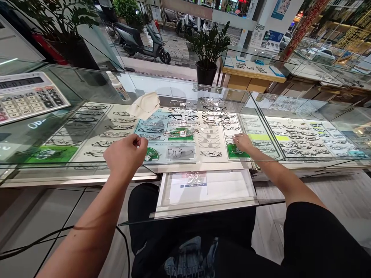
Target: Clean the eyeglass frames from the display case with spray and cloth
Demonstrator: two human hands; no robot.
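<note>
My left hand (pixel 126 152) is closed in a loose fist above the left part of the glass display case (pixel 145 166). Nothing shows sticking out of its curled fingers. Over on the right, my right hand (pixel 243 142) reaches to the case with fingers stretched out and slightly apart, beside a green card (pixel 236 151) and a column of eyeglasses. Whether its fingertips touch a frame, I cannot tell. Between the hands lie several rows of eyeglasses (pixel 183 117). Nearest me is a pair of dark-rimmed glasses (pixel 174 153) on a pale card.
A pulled-out white drawer (pixel 228 189) holds papers above my lap. On the glass top are a calculator (pixel 30 94), a spray bottle (pixel 117 85) and a beige cloth (pixel 145 105). A potted plant (pixel 207 71) stands behind the case. Black cables (pixel 37 242) hang at lower left.
</note>
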